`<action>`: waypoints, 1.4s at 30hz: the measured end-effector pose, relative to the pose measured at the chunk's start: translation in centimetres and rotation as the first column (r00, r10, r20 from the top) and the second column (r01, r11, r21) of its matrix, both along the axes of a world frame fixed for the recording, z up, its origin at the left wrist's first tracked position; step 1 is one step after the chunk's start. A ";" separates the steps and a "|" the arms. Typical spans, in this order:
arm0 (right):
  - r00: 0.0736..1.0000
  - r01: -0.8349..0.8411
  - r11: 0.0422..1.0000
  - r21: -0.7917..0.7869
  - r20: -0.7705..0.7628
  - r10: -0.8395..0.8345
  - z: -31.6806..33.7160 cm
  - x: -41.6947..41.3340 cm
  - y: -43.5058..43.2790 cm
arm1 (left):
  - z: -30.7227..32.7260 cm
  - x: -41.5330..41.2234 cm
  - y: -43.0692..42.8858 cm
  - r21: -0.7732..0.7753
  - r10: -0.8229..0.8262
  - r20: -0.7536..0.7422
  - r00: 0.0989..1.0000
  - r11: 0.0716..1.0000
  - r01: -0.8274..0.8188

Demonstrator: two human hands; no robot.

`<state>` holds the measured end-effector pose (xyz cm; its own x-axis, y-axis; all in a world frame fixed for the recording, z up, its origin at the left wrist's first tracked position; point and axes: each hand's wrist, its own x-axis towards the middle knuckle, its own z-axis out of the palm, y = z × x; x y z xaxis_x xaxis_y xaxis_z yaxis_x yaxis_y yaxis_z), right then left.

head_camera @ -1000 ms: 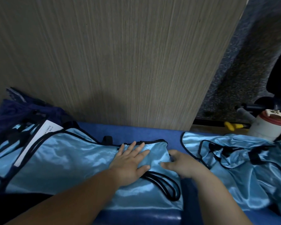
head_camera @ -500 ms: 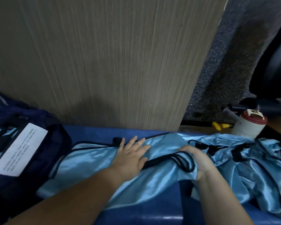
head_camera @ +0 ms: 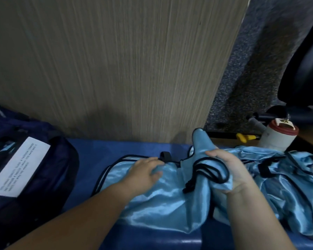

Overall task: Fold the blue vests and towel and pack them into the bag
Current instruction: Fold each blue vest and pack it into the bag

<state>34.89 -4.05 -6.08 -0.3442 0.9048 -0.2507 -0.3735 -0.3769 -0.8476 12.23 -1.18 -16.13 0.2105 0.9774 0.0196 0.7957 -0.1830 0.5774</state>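
Blue vest (head_camera: pixel 161 201) under flat, blurred left hand (head_camera: pixel 145 175), its end inside curled right hand (head_camera: pixel 232 171)

A tall wood-grain panel (head_camera: pixel 116 69) stands upright and fills most of the view. Along its foot runs the blue counter (head_camera: pixel 116 147). To the panel's right is a grey speckled surface (head_camera: pixel 257 69), perhaps carpet, with the black chair (head_camera: pixel 304 69) further right of it. Below the chair, right of the panel's lower corner, stands a white jar (head_camera: pixel 276 141) with a red lid (head_camera: pixel 289 131). Between the jar and the panel lies a small yellow-handled tool (head_camera: pixel 244 137), too blurred to identify.
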 end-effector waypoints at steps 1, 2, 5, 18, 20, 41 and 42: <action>1.000 -0.012 1.000 0.002 0.001 0.012 -0.4 -1.0 0.2 | 0.3 -0.4 0.0 -0.008 0.066 0.171 0.983 0.998 -0.066; 1.000 0.006 1.000 0.009 0.025 -0.006 -1.4 -1.8 1.1 | 0.7 -0.7 -0.1 -0.062 0.159 0.330 0.931 0.987 -0.147; 0.980 -0.089 0.994 0.068 0.183 0.076 -2.3 -6.4 1.1 | 2.4 -1.8 -0.9 -0.399 0.432 0.636 0.639 0.893 -0.208; 0.764 -0.371 0.915 0.158 0.612 0.205 -6.0 -14.1 -0.6 | 2.4 -7.3 -2.9 -0.510 0.559 0.588 0.585 0.817 -0.269; 0.683 -0.311 0.912 0.267 0.731 0.019 -6.2 -13.2 0.1 | 2.2 -7.9 -2.8 -0.486 0.568 0.545 0.617 0.813 -0.320; 0.363 -0.541 0.761 0.359 0.915 -0.173 -8.9 -8.1 1.7 | 0.1 -11.8 -4.7 -0.045 0.372 0.035 0.927 0.928 -0.371; 0.352 -0.562 0.732 0.385 0.912 -0.210 -8.9 -8.0 1.6 | 0.0 -11.9 -4.9 -0.032 0.370 0.046 0.928 0.929 -0.368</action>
<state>26.88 -2.44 -14.99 -0.4414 0.8973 -0.0008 0.7150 0.3512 -0.6044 0.32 -6.09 -16.16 -0.1658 0.9862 -0.0015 0.7745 0.1312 0.6188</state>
